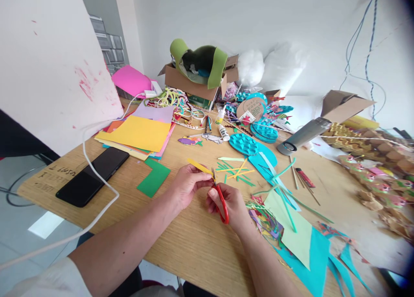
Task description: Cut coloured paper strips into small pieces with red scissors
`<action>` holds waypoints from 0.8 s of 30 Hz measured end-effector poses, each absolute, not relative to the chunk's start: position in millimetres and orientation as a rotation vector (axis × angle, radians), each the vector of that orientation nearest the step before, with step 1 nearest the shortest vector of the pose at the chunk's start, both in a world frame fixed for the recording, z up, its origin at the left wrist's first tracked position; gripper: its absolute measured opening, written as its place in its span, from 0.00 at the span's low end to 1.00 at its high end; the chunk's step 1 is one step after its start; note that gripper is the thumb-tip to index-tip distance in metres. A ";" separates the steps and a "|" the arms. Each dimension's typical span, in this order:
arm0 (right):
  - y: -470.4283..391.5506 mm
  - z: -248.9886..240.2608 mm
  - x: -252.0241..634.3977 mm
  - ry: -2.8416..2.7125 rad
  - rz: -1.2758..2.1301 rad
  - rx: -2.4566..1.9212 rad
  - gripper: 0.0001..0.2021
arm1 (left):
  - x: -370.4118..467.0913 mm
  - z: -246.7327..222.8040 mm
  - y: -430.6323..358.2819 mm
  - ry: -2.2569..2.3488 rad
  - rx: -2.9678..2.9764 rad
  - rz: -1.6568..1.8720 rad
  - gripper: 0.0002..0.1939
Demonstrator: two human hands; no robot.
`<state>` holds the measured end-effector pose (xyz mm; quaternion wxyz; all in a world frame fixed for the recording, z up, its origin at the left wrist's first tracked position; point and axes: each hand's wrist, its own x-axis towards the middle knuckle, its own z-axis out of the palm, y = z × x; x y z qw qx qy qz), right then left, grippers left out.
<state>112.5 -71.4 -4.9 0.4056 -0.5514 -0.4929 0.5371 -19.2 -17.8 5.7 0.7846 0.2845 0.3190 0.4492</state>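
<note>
One narrow, straight-edged yellow paper strip (199, 165) sits mid-frame, pinched in our left hand (187, 185); our right hand (235, 204) closes round red-handled scissors (223, 202), blades at the strip's right end, above the bench (184, 236).

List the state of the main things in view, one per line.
Yellow strip, pinched in the left hand
Scissors, held in the right hand, blades at the strip
Phone, lying flat, screen dark
Green paper, flat, with a notch
Yellow sheet, atop the paper stack
Thin strips, loosely scattered
Cardboard box, flaps open
</note>
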 end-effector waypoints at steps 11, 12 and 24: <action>-71.0 -7.1 113.3 -1.263 1.336 -1.388 0.26 | -19.6 6.4 -17.8 0.697 0.652 0.974 0.09; -71.0 -7.7 113.4 -1.264 1.334 -1.383 0.26 | -19.7 6.4 -17.9 0.703 0.652 0.978 0.09; -71.1 -3.0 113.9 -1.263 1.346 -1.384 0.25 | -19.5 5.8 -16.7 0.759 0.698 0.997 0.11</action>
